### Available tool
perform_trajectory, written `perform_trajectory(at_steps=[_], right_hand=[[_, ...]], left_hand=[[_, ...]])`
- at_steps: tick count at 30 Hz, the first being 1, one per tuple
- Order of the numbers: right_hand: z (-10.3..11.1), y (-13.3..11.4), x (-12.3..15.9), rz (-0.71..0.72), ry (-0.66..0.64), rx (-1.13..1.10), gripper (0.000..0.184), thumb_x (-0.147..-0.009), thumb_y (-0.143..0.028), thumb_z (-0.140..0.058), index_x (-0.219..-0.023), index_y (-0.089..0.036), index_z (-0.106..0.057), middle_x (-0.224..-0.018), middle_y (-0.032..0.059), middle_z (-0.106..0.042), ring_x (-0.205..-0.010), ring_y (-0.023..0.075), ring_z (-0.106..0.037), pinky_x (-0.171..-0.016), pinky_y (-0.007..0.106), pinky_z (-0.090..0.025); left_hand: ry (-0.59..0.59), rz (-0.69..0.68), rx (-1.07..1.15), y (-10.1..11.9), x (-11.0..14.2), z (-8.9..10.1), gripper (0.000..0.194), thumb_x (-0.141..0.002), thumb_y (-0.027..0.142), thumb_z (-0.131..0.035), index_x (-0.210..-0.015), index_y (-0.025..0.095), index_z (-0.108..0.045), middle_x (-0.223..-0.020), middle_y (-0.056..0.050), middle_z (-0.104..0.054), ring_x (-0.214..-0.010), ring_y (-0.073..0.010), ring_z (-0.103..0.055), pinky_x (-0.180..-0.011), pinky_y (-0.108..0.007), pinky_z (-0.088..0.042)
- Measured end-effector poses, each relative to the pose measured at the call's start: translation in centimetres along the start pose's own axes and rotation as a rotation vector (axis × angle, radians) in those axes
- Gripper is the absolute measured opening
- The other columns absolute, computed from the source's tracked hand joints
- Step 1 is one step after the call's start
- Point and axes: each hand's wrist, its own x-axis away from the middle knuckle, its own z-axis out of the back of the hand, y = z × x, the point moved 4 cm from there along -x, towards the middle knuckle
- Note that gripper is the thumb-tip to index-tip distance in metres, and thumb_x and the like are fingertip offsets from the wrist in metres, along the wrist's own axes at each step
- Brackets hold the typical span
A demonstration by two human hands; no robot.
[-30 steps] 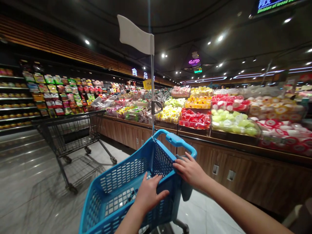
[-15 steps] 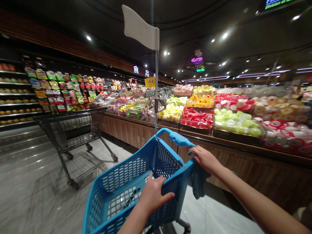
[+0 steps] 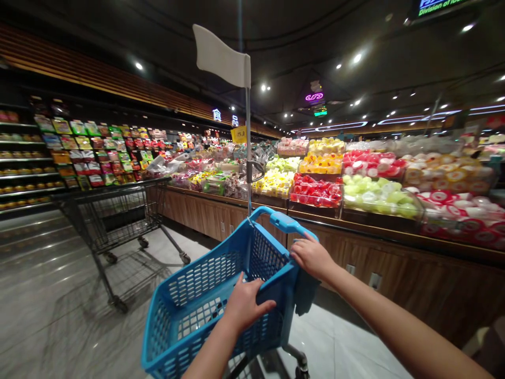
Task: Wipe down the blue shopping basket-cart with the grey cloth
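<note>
A blue plastic shopping cart (image 3: 158, 310) with slotted sides stands in front of me, tilted across the view. My left hand (image 3: 244, 305) grips its near rim, fingers over the inner side and thumb spread along the outside. At the handle's near end is my right hand (image 3: 313, 257), closed on a dark blue-grey cloth (image 3: 306, 292). The cloth hangs down outside the cart; its upper part is hidden by the fingers. From the cart's far corner rises a pole with a white flag (image 3: 223, 57).
A black wire shopping cart (image 3: 118, 216) stands at the left. Beyond the blue cart runs a wood-fronted counter (image 3: 197, 210) with bins of wrapped sweets, including red ones (image 3: 315, 190) and pale green ones (image 3: 379, 195). Shelves of packets (image 3: 94, 152) line the back left.
My right hand has rubbed along the cart's handle end, out towards the right with the cloth and then back left. My left hand stays on the rim. The view has shifted slightly.
</note>
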Motion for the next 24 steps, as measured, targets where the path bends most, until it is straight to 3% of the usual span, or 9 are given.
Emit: perform_trajectory(at_steps=[2,5,9,12,15,19,24], right_hand=[[0.4,2.1,0.0,-0.071,0.024,-0.002,0.027,-0.099,-0.032,-0.041,-0.094,-0.022,-0.066,-0.099,0.0049,-0.070,-0.102,0.0207,-0.063,-0.113,0.056,-0.022],[0.5,3.2,0.0,-0.141,0.040,-0.024,0.029,-0.099,-0.032,-0.038,-0.098,-0.023,-0.066,-0.109,0.0055,-0.070,-0.111,0.0226,-0.060,-0.111,0.059,-0.026],[-0.4,0.4,-0.4,-0.122,0.068,-0.012,0.028,-0.098,-0.030,-0.042,-0.097,-0.023,-0.068,-0.105,0.0054,-0.071,-0.120,0.0245,-0.055,-0.111,0.053,-0.029],[-1.3,-2.4,-0.6,-0.059,0.051,-0.009,0.026,-0.098,-0.029,-0.043,-0.098,-0.022,-0.068,-0.103,0.0051,-0.071,-0.117,0.0229,-0.057,-0.109,0.047,-0.033],[-1.5,-3.3,-0.6,-0.020,0.004,0.031,0.024,-0.097,-0.029,-0.045,-0.095,-0.021,-0.067,-0.099,0.0063,-0.070,-0.113,0.0232,-0.058,-0.106,0.044,-0.036],[-0.8,-1.6,-0.4,0.020,-0.028,0.060,0.022,-0.096,-0.031,-0.047,-0.095,-0.020,-0.067,-0.099,0.0074,-0.070,-0.106,0.0229,-0.061,-0.103,0.043,-0.039],[-0.3,2.8,-0.1,-0.088,0.061,0.062,0.026,-0.098,-0.034,-0.042,-0.098,-0.023,-0.067,-0.104,0.0048,-0.071,-0.106,0.0223,-0.062,-0.111,0.053,-0.027]], left_hand=[[0.003,0.002,-0.002,0.0,-0.1,0.0,0.051,-0.084,0.064,-0.054,-0.112,0.022,-0.063,-0.110,-0.007,-0.071,-0.102,-0.0262,-0.066,-0.116,-0.058,-0.019],[-0.001,0.011,-0.005,-0.1,-0.5,-0.3,0.053,-0.084,0.066,-0.052,-0.110,0.021,-0.064,-0.106,-0.007,-0.072,-0.100,-0.0263,-0.067,-0.117,-0.058,-0.018],[0.004,0.014,-0.032,-0.2,-0.9,-0.8,0.060,-0.086,0.067,-0.047,-0.120,0.020,-0.061,-0.119,-0.009,-0.069,-0.111,-0.0280,-0.063,-0.116,-0.058,-0.018],[0.000,0.002,-0.108,-0.2,-0.8,-1.2,0.070,-0.087,0.066,-0.046,-0.137,0.018,-0.049,-0.135,-0.012,-0.059,-0.128,-0.0301,-0.051,-0.116,-0.059,-0.018],[-0.024,-0.017,-0.208,-0.5,-0.2,-1.3,0.075,-0.089,0.064,-0.044,-0.148,0.019,-0.033,-0.150,-0.013,-0.042,-0.139,-0.0315,-0.036,-0.115,-0.061,-0.018],[-0.014,0.008,-0.279,-1.5,1.4,-1.0,0.075,-0.090,0.063,-0.042,-0.152,0.025,-0.023,-0.156,-0.010,-0.028,-0.144,-0.0335,-0.025,-0.114,-0.063,-0.017],[-0.069,-0.013,-0.241,-2.0,2.5,-0.9,0.082,-0.088,0.066,-0.043,-0.153,0.024,-0.017,-0.154,-0.011,-0.035,-0.142,-0.0305,-0.030,-0.116,-0.056,-0.018]])
